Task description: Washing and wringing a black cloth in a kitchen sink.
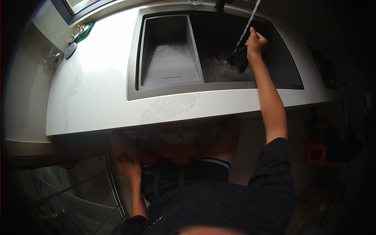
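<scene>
My right hand (256, 44) is closed on a wet black cloth (241, 59), which hangs bunched below it in the right part of the grey sink. A stream of water (249, 20) runs down at a slant and strikes the cloth's left side. Just left of the cloth lies the sink drain (216, 56). Down by my left thigh, below the counter edge, my left hand (129, 166) is in shadow with its fingers loosely apart and nothing visible in it.
A grey slotted basin insert (169, 79) fills the sink's left side. The white marbled counter (97, 108) surrounds it. At the far left stand a pump bottle (58, 58), a round grey object (70, 50) and a green tray (88, 33) with cups. A glass-front cabinet door (79, 194) is at lower left.
</scene>
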`<state>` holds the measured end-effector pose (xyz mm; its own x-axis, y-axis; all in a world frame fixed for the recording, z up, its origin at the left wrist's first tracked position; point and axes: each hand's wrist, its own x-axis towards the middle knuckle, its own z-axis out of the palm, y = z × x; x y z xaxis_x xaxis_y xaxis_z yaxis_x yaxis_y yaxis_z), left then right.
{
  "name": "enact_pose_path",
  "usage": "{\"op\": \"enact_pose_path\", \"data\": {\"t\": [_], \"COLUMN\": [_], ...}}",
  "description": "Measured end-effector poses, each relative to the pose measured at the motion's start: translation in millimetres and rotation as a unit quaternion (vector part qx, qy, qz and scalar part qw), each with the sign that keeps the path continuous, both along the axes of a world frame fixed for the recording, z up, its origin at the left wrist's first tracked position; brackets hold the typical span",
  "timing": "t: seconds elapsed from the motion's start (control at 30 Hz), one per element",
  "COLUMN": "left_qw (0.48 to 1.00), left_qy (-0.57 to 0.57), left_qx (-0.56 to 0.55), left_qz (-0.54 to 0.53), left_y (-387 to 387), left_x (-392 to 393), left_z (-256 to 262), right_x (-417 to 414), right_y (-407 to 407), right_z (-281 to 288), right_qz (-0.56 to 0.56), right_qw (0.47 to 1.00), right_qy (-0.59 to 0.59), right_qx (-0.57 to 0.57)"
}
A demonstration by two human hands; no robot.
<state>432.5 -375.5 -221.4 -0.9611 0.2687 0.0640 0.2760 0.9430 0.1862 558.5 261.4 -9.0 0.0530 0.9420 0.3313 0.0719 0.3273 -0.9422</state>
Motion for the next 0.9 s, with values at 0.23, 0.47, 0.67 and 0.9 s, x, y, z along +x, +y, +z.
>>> {"op": "enact_pose_path", "data": {"t": [0.23,0.47,0.67,0.9], "left_qw": [1.000,1.000,1.000,1.000], "left_qy": [-0.020,-0.013,-0.027,-0.028], "left_qx": [-0.001,-0.007,0.010,0.012], "left_qz": [-0.006,-0.002,0.003,-0.004], "left_y": [5,3,4,4], "left_x": [1,0,-1,0], "left_z": [7,3,6,7], "right_x": [0,-1,1,-5], "right_y": [-10,-10,-12,-14], "right_z": [10,8,10,3], "right_qz": [0.025,0.069,0.156,0.215], "right_qw": [1.000,0.997,0.983,0.975], "right_qy": [0.002,0.042,0.097,0.055], "right_qx": [0.015,-0.020,-0.028,0.010]}}
